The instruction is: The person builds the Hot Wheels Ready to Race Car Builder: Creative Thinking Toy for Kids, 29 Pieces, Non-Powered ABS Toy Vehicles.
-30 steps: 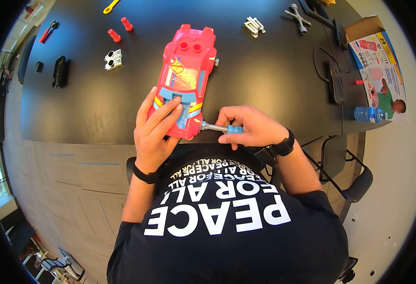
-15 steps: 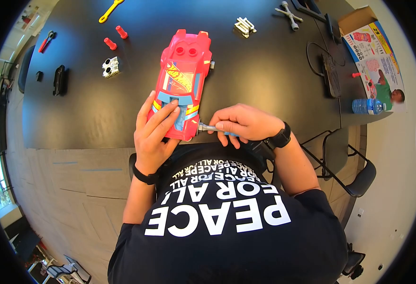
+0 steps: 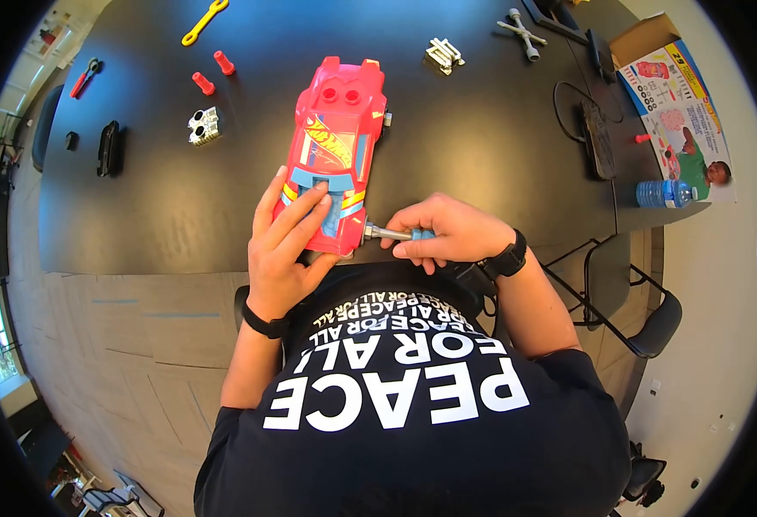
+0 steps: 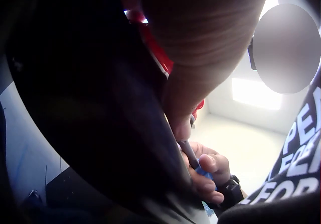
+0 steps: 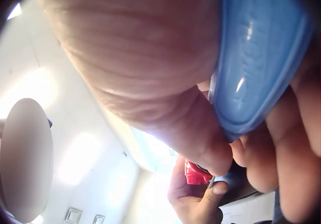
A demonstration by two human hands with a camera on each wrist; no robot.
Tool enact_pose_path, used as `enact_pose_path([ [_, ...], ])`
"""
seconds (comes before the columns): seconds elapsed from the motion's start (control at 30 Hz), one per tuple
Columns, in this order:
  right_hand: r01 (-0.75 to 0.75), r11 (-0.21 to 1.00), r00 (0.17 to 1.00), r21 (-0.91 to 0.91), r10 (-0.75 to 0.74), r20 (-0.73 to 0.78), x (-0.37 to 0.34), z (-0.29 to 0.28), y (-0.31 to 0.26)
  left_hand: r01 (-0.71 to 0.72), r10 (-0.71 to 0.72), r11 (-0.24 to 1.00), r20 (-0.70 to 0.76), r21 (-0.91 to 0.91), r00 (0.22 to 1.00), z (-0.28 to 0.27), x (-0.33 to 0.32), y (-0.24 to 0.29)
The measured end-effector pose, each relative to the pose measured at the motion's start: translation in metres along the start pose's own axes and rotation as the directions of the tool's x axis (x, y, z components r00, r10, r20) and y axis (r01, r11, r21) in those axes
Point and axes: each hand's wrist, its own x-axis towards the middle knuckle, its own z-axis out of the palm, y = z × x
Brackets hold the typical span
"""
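A red toy car (image 3: pixel 334 129) with a yellow "Hot Wheels" sticker lies on the dark table, its near end at the table edge. My left hand (image 3: pixel 288 246) grips that near end, fingers spread over the blue window and thumb along the end. In my right hand (image 3: pixel 460 228) is a toy screwdriver (image 3: pixel 393 233) with a grey shaft, held between thumb and fingers. Its tip meets the car's near right side, where a wheel axle would sit. The screwdriver's blue handle fills much of the right wrist view, and the palm partly hides it.
Two red pegs (image 3: pixel 203 84), a silver engine piece (image 3: pixel 204 126) and a black part (image 3: pixel 109 148) lie left of the car. Farther off are a yellow wrench (image 3: pixel 205 21), silver pipes (image 3: pixel 444 56) and a cross wrench (image 3: pixel 522 34). A water bottle (image 3: pixel 665 194) and box (image 3: pixel 680 103) are right.
My right fingers shifted forward along the screwdriver, covering its handle, then drew back so the blue shows again. The left hand keeps its hold on the car.
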Motion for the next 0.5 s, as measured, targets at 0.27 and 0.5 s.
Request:
enact_pose_path([
  [0.27,0.005,1.0,1.0,-0.014,-0.005,0.012,0.0012,0.001,-0.0001,-0.017,0.018,0.999,0.037,-0.04,0.999,0.0011,-0.0025,-0.0049],
  [0.5,0.085,0.996,0.994,-0.028,-0.087,-0.069,0.0011,0.0072,0.0075,0.002,-0.001,0.999,0.021,-0.041,1.0,0.0021,-0.0009,-0.0021],
])
